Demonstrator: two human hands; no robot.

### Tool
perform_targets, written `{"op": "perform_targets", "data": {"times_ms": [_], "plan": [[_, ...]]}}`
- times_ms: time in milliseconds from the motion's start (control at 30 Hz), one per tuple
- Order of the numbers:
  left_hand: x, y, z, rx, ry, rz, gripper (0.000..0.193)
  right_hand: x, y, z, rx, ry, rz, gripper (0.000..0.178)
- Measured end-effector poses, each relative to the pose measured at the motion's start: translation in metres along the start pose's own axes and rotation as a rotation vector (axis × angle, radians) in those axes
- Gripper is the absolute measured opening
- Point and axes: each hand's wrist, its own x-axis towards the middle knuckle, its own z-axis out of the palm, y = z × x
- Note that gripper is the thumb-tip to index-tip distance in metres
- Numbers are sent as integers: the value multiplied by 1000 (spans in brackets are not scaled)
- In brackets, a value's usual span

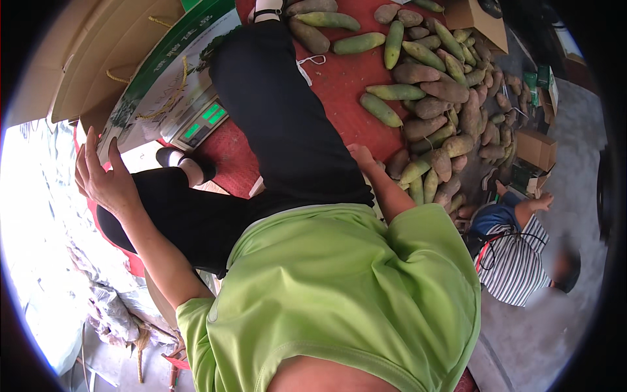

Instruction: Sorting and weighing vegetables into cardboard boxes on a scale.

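My left hand (pixel 108 183) is raised over my bent left knee, its fingers apart and nothing in them. It is nearest to a printed green-and-white carton (pixel 173 72) with rope handles. Beside that carton stands a digital scale (pixel 199 124) with lit green displays. My right hand (pixel 359 155) is low against the outside of my right thigh, its fingers mostly hidden. Just right of it lies a large heap of long green radishes (pixel 381 109) and brownish, soil-covered roots (pixel 428 108). Several more lie ahead of my right leg.
Red matting (pixel 326 85) lies under the produce. Cardboard boxes (pixel 91 59) lean at the far left. Open boxes (pixel 535 150) stand beyond the heap. At the right, another person in a striped shirt (pixel 516 261) bends near them. Crumpled plastic wrap (pixel 111 313) lies at lower left.
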Motion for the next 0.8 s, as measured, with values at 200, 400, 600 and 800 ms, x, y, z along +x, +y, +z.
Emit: {"op": "perform_targets", "data": {"times_ms": [200, 400, 600, 800], "plan": [[5, -3, 10, -62, -5, 69, 37, -15, 9, -66, -1052, -111, -605, 11], [8, -8, 11, -23, 5, 107, 36, -47, 6, -122, 327, 258, 443, 4], [15, 3, 25, -107, 5, 135, 36, -61, 126, -124, -942, 28, -322, 26], [7, 7, 17, -60, 13, 101, 40, -96, 138, -63, -543, -12, 130, 52]]}}
